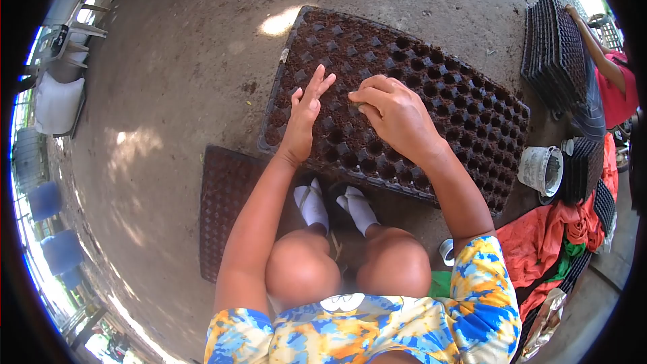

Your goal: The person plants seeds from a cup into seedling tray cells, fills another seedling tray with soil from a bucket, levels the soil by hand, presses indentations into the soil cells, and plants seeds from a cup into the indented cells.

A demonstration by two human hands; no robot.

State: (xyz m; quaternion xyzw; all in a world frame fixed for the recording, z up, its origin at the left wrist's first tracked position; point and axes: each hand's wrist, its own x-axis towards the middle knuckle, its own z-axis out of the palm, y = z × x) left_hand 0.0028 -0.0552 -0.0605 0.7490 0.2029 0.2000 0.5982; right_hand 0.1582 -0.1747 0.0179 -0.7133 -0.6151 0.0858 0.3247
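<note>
A large black seedling tray point(465, 111) lies before my knees, with dark brown soil over its left part and many round cells showing on the right. Above the tray's left part, my left hand point(310, 111) is raised with its fingers apart and holds nothing. Just to its right, over the middle of the tray, my right hand point(394, 111) is closed in a pinch. Something small and brownish shows at its fingertips, too small to name.
Another tray point(229, 195) lies at the lower left. Stacked trays point(552, 54) stand at the upper right beside a person in red point(620, 87). A white bucket point(540, 170), red cloth point(539, 239) and small white cup point(447, 251) are to the right. Chairs point(60, 98) stand far left.
</note>
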